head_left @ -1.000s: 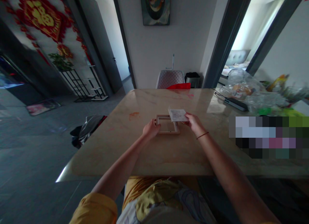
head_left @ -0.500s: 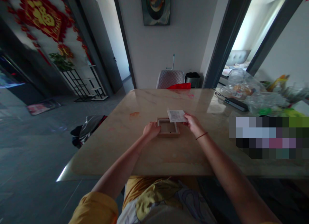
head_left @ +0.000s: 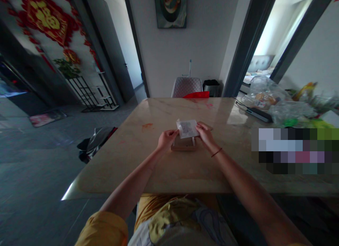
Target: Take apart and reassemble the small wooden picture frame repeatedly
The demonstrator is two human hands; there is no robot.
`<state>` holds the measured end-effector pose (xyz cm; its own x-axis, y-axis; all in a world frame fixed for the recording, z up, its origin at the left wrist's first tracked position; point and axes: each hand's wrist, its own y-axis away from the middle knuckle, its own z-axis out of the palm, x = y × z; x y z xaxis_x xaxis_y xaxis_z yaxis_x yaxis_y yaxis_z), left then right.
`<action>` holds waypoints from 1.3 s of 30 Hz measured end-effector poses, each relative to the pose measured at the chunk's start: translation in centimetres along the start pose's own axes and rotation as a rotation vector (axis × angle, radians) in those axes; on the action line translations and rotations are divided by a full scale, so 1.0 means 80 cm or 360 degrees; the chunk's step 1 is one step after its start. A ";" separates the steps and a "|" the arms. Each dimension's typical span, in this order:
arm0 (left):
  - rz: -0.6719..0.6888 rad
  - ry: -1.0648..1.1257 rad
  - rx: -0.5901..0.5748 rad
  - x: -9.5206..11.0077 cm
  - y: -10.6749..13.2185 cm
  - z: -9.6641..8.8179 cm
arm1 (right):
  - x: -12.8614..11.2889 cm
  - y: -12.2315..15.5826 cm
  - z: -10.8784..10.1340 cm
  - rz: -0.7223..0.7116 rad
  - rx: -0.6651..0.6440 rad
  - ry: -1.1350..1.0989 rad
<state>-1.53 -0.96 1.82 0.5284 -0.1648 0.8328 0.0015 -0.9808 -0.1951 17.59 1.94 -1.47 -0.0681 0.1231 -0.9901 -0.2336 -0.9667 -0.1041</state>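
Observation:
Both hands hold a small pale card or picture sheet by its side edges, a little above a small wooden picture frame that lies flat on the beige marble table. My left hand pinches the sheet's left edge. My right hand, with a thin red band on the wrist, pinches its right edge. The sheet covers most of the frame; only the frame's near rail shows.
A heap of clear plastic bags and food and a dark flat device sit at the table's right. A quilted chair stands at the far end. A bundle of dark bags lies on the floor left of the table.
My left hand has left the frame and taken the sheet's left edge. The sheet has moved left and nearer, from the frame's far right corner to over its middle.

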 end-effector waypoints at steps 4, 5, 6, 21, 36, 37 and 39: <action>-0.0033 0.0293 -0.0013 -0.006 -0.004 0.004 | -0.002 0.007 0.008 0.0017 0.0013 0.0031; -0.0048 0.0325 0.0009 -0.007 -0.005 0.004 | -0.004 0.010 0.010 0.0002 -0.0003 0.0056; -0.0063 0.0346 0.0032 -0.007 -0.005 0.003 | -0.007 0.013 0.011 -0.0016 -0.0024 0.0080; -0.0054 0.0549 0.0105 0.001 -0.004 -0.009 | -0.029 0.029 0.015 0.0008 -0.0199 0.0069; 0.0673 -0.0556 0.0190 0.020 0.028 -0.010 | -0.057 0.070 0.030 -0.0471 -0.0363 0.0412; 0.0690 -0.0616 0.0146 0.021 0.030 -0.009 | -0.057 0.072 0.030 -0.0488 -0.0328 0.0464; 0.0701 -0.0693 0.0072 0.022 0.031 -0.009 | -0.057 0.074 0.031 -0.0517 -0.0258 0.0548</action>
<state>-1.19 -3.78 3.16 0.7853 -0.4862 0.3832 -0.2646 -0.8232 -0.5023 14.15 -3.77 2.63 0.3135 0.3690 -0.8750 -0.0341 -0.9164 -0.3987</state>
